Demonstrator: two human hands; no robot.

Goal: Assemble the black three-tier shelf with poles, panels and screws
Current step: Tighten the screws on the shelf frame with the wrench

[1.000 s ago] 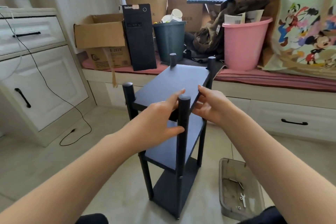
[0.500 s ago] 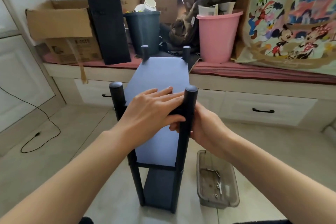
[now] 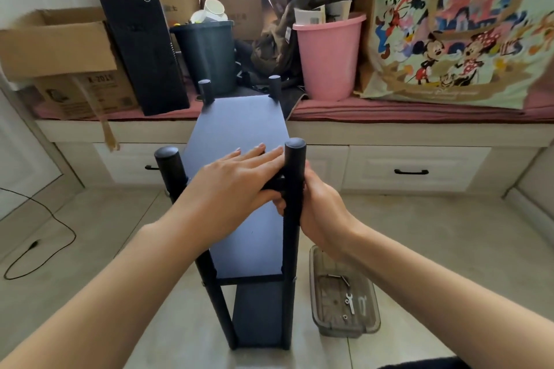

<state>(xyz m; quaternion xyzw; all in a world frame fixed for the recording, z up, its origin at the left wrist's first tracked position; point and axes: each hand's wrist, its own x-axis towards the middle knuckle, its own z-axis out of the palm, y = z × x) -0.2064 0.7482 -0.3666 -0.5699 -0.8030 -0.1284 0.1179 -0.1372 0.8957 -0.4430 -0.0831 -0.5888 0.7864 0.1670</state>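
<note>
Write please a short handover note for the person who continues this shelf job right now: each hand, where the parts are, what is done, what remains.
Left hand: flat on the top panel, fingers straight, thumb under the panel's near edge.
Right hand: curled round the near right pole just below the panel.
The shelf stands upright on the floor, four poles and three panels in place.
The clear tray on the floor, right of the shelf, holds small wrenches and a few loose metal pieces.
Done: frame appears put together.
Left: probably check the top panel's seating at this corner; whether the screws are tight cannot be seen.
</note>
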